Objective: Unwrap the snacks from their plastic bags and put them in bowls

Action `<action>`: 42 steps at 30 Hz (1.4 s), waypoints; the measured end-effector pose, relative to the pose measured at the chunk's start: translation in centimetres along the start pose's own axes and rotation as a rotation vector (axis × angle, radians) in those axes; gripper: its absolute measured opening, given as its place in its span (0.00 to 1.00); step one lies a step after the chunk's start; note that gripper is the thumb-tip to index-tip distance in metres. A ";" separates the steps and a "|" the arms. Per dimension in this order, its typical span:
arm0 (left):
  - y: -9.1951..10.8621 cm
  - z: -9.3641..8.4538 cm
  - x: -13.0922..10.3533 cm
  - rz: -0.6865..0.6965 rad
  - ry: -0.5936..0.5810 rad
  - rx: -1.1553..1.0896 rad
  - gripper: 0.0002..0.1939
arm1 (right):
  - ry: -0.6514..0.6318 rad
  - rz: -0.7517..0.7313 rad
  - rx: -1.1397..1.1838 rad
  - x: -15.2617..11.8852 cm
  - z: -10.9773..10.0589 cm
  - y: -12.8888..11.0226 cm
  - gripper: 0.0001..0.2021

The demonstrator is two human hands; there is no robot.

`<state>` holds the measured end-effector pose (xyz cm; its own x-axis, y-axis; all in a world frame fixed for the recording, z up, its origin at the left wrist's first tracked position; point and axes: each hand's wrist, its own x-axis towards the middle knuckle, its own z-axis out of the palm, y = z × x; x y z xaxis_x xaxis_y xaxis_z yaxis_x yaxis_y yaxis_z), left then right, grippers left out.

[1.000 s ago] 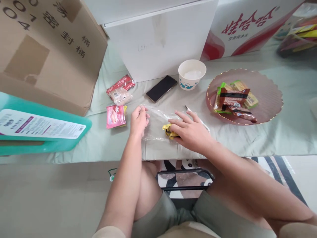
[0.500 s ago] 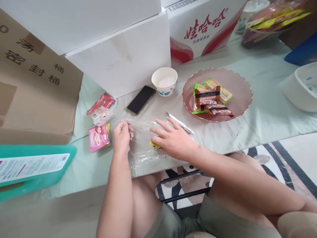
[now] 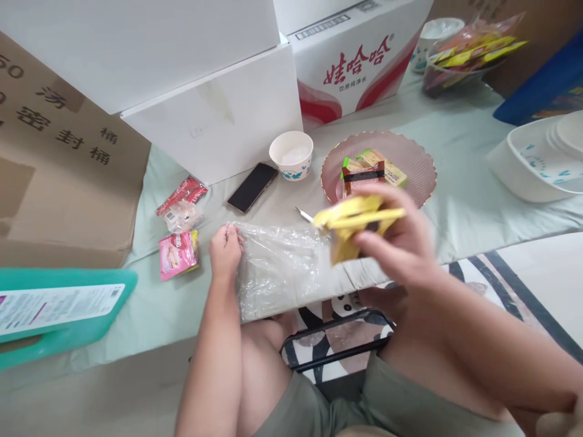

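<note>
A clear plastic bag [image 3: 282, 261] lies flat near the table's front edge, and my left hand [image 3: 226, 247] pinches its left side. Raised over the bag's right end, my right hand [image 3: 401, 233] is closed around yellow packets [image 3: 355, 224], which are blurred by motion. Behind that hand, a pink scalloped plate [image 3: 421, 167] holds brown and green-edged snack packets [image 3: 364, 173]; the hand hides part of them. A white pen-like tool [image 3: 304, 214] lies beside the bag, its right end covered. Pink packets [image 3: 177, 256] and red packets [image 3: 182, 197] rest left of my left hand.
Behind the bag are a phone [image 3: 252, 187] and a paper bowl [image 3: 291, 159]. White boxes [image 3: 218, 121] line the back. A cardboard box [image 3: 68, 200] and a green container [image 3: 91, 309] stand left. At right are a white tub [image 3: 519, 167] and a bowl of snacks [image 3: 455, 76].
My right hand has lifted the yellow packets off the bag and moved right, towards the plate. My left hand still pinches the bag. The view has shifted slightly.
</note>
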<state>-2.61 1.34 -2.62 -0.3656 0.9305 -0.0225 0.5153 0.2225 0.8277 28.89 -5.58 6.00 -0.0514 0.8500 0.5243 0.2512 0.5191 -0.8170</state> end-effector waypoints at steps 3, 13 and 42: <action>-0.2 0.2 0.3 0.009 -0.019 0.026 0.12 | 0.261 0.127 -0.279 2.4 -3.0 1.3 0.21; -0.1 0.0 0.2 -0.044 -0.025 -0.093 0.12 | 0.249 0.200 -0.645 5.0 -3.9 5.1 0.13; 1.0 -2.8 1.7 0.173 -0.138 -0.314 0.08 | -0.223 0.052 -0.710 2.6 7.7 2.4 0.06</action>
<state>-4.89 2.34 -0.21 -0.1751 0.9817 0.0750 0.2903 -0.0213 0.9567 21.97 -1.46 3.50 -0.1986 0.9090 0.3664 0.8188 0.3593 -0.4478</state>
